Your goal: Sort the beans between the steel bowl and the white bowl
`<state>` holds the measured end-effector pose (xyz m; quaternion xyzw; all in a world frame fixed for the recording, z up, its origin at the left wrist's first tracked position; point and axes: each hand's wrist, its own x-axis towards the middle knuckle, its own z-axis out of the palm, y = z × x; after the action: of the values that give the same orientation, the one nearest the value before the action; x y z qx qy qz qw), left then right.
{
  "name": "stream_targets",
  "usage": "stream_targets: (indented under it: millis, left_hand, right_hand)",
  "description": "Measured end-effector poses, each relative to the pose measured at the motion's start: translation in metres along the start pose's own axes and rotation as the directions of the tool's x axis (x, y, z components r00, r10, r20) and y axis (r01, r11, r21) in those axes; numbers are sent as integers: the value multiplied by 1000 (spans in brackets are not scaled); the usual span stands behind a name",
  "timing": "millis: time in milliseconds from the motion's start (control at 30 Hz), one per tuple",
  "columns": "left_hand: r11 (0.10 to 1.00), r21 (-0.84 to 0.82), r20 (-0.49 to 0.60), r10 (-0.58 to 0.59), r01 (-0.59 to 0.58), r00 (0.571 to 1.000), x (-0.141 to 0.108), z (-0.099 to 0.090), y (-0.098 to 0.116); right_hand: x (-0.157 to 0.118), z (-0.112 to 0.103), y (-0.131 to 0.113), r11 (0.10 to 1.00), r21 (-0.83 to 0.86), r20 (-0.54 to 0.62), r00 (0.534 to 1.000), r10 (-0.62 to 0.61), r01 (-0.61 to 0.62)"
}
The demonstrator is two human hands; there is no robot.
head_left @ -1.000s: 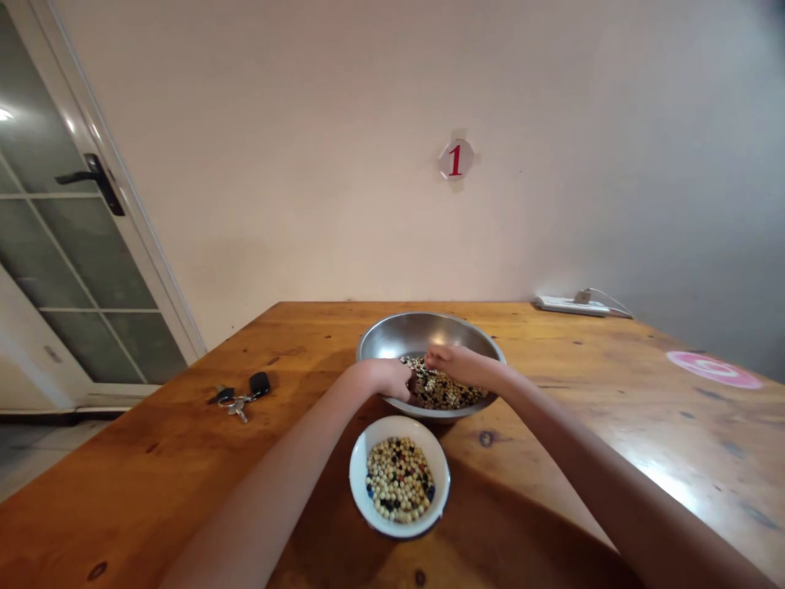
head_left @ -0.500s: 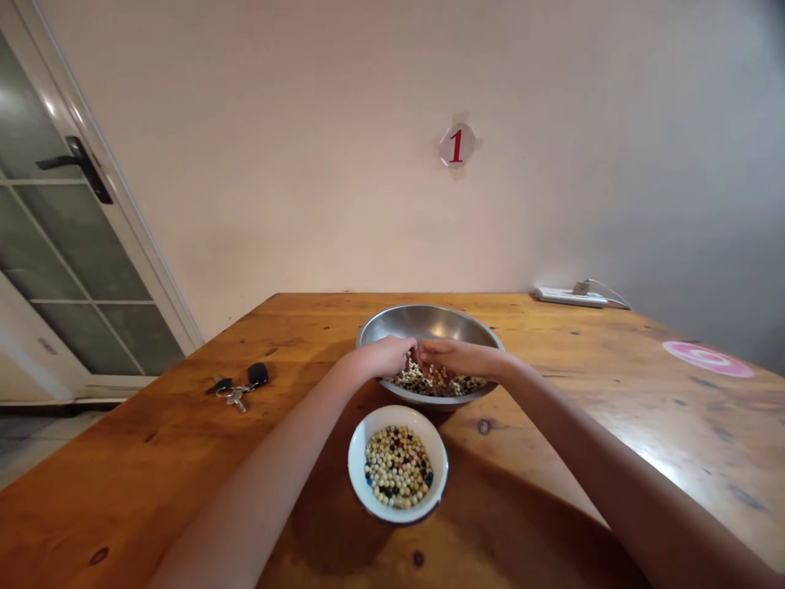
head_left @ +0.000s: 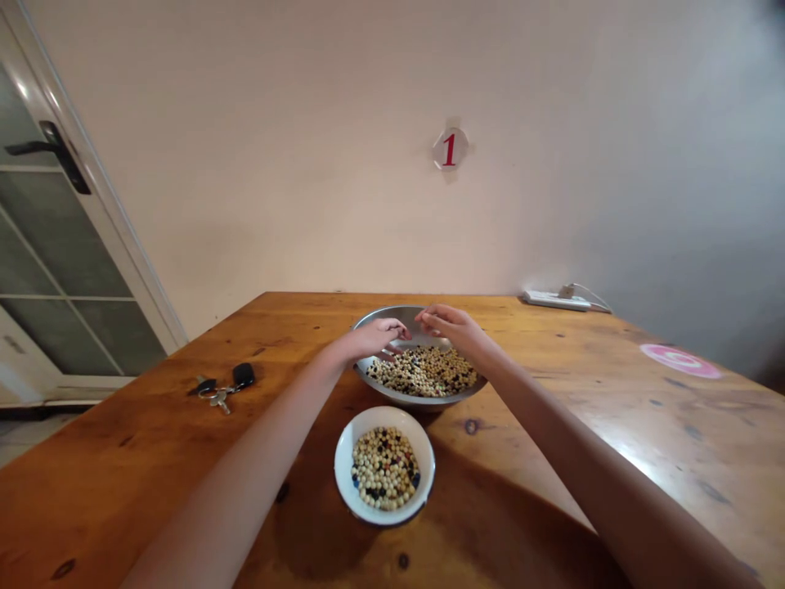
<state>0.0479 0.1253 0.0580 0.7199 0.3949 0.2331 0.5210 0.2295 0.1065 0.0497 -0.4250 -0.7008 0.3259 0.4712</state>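
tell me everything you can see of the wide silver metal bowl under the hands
The wide, round, silver metal bowl has a shiny inner wall and thin rim and stands upright on the brown wooden table. Small round beads, mostly pale, some dark, lie in its nearer part. The left hand and right hand are over it, hiding parts of its rim; whether either touches it is unclear.

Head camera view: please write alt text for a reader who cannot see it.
A person's left hand and right hand are over a metal bowl of small pale and dark round pieces on a wooden table. A white bowl of similar pieces stands nearer the viewer, with keys to the left and a power strip at the far edge.
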Motion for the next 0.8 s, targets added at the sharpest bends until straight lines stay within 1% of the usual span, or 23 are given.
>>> stream_targets:
  millis: [100, 167, 200, 267, 367, 433, 533, 600, 667, 733, 800]
  left_hand:
    - [985, -147, -52, 78, -85, 996, 0, -6, 2]
    - [950, -244, -59, 187, -196, 981, -2, -9, 7]
    - [923, -282, -56, 257, -262, 965, -4, -10, 11]
    - [867, -308, -59, 394, -392, 917, -11, -9, 20]
    - [815, -210, -56, 541, -540, 839, -26, -5, 37]
    - [797, -103, -54, 593, -596, 803, -36, -2, 48]
    - [752, 15, -63, 658, -659, 750, -51, 1, 62]
    - [731, 95, -73, 682, -676, 727, -58, 2, 68]
    - [719, 157, -73, 693, -677, 718, -63, 4, 72]
    - [702, 177, -63, 708, -690, 703, -66, 6, 74]
    - [677, 170, -49, 732, -716, 680, -66, 7, 75]
  right_hand:
    - [-2, 0, -7, 979, 195, -90, 995, -40, 57]
    - [-5, 0, -17, 954, 269, -139, 986, -96, 131]
    - [-7, 0, -24, 945, 277, -163, 978, -130, 172]
    - [-12, 1, -39, 934, 253, -216, 956, -199, 251]
    - [-21, 2, -62, 918, 162, -299, 905, -304, 362]
    - [-28, 4, -76, 901, 97, -351, 861, -368, 424]
    - [-38, 9, -91, 874, -4, -408, 797, -445, 486]
    - [-43, 12, -97, 859, -72, -432, 761, -484, 506]
    - [-46, 15, -100, 842, -122, -453, 726, -518, 525]
    - [-48, 17, -102, 821, -142, -472, 691, -547, 552]
    - [-48, 17, -103, 803, -142, -489, 664, -566, 579]
